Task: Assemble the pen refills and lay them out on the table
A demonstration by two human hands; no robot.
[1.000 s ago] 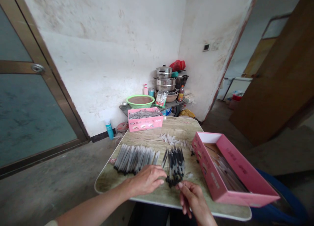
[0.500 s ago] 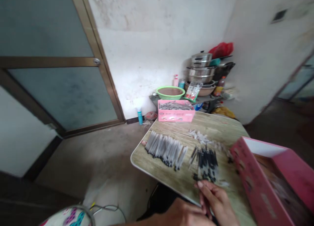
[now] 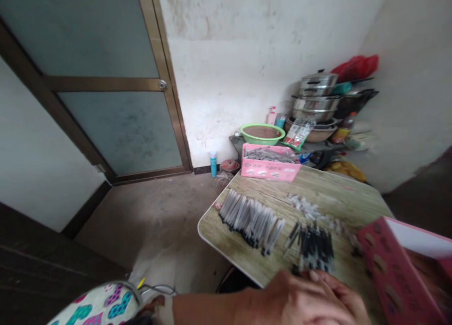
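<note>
My left hand (image 3: 298, 299) reaches across the table's near edge with its fingers curled in, overlapping my right hand (image 3: 348, 294). The right hand's fingers are closed too, and whatever the two hold is hidden behind the knuckles. Just beyond them lies a bundle of slim pen-like sticks (image 3: 316, 245), dark at the upper part and pale below. To its left, a long row of translucent pen-like sticks (image 3: 250, 219) with black ends lies side by side. Small whitish pieces (image 3: 309, 207) are scattered behind the dark bundle.
A pink box (image 3: 270, 170) full of similar sticks stands at the table's far edge. On the right is a larger pink box (image 3: 391, 278). Behind the table are a green basin (image 3: 263, 139) and stacked steel pots (image 3: 316, 99). A patterned stool seat (image 3: 106, 304) is lower left.
My left hand has come up and right, over the right hand, which has moved a little to the right. The whole view has swung left, so the table appears farther right.
</note>
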